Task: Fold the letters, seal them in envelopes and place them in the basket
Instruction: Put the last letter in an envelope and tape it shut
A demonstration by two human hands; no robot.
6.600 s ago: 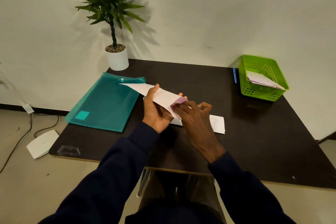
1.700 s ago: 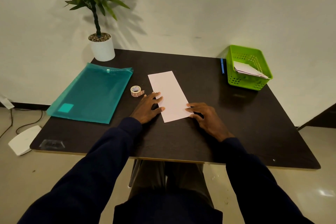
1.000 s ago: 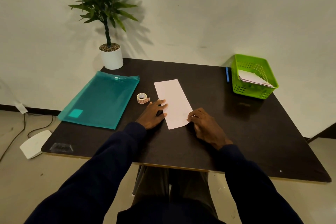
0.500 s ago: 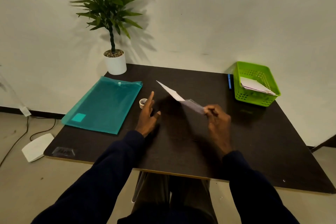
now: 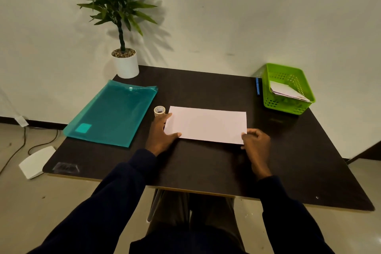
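On the dark table (image 5: 206, 80), a pale envelope (image 5: 206, 125) is lying flat, crosswise. Left hand (image 5: 161, 133) is resting spread on its left edge; right hand (image 5: 255, 142) is pinching its near right corner. Being thin, light and floppy, it is probably best gripped by an edge. Green basket (image 5: 286, 107) is waiting far right.

A square dark brown wooden table (image 5: 206, 171) stands against a plain off-white wall (image 5: 247, 16). The floor (image 5: 24, 202) is pale beige, with a black cable (image 5: 18, 148) lying on it at the left.
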